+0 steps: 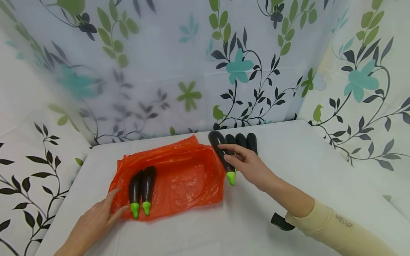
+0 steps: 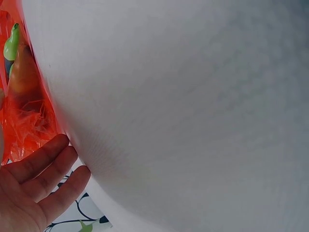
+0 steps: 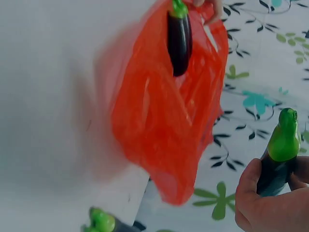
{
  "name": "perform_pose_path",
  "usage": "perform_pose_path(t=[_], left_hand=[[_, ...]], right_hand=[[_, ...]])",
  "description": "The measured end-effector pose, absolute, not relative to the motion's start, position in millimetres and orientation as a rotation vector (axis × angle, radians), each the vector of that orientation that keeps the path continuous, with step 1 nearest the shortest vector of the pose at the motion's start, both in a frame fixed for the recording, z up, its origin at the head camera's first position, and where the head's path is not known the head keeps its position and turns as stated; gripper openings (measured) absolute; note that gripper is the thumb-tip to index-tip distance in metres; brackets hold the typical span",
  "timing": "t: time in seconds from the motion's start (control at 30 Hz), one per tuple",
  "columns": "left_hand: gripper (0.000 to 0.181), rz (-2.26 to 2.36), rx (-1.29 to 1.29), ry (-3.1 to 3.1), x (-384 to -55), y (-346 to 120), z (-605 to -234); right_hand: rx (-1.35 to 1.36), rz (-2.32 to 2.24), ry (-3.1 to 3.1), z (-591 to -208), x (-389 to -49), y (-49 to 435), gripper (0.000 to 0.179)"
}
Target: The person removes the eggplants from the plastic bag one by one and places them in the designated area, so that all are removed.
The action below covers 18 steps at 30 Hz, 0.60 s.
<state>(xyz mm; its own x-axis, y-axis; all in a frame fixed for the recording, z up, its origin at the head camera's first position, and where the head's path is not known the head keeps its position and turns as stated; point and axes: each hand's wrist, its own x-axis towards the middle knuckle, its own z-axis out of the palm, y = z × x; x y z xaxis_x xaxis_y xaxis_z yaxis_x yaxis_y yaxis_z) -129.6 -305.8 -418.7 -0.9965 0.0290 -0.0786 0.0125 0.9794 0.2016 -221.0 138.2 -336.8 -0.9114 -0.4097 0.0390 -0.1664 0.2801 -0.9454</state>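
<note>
Glossy dark purple, almost black, the held eggplant (image 1: pixel 221 153) hangs by the red bag's right edge, its green cap toward the person; from here I can't tell whether it touches the plastic. The right hand (image 1: pixel 247 164) pinches it round the middle between thumb and fingers, presumably for balance. Inside the open red bag (image 1: pixel 185 181), two eggplants (image 1: pixel 148 185) lie side by side at the left, caps pointing the same way. The left hand (image 1: pixel 97 217) rests at that end, fingers straight and loosely spread, likely to steady the thin plastic. Three more eggplants (image 1: pixel 251 141) line up beyond the right hand on the white tabletop (image 1: pixel 243 224). The right forearm slants in from a cream sleeve (image 1: pixel 333 225); the left reaches up from the near corner.
</note>
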Motion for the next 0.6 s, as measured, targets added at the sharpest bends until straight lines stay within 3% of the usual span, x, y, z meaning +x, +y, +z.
perform_pose_path(t=[0.6], left_hand=[[0.087, 0.297, 0.032, 3.054, -128, -306, -418]], right_hand=[[-0.225, -1.748, 2.496, -354, -295, 190, 0.047]])
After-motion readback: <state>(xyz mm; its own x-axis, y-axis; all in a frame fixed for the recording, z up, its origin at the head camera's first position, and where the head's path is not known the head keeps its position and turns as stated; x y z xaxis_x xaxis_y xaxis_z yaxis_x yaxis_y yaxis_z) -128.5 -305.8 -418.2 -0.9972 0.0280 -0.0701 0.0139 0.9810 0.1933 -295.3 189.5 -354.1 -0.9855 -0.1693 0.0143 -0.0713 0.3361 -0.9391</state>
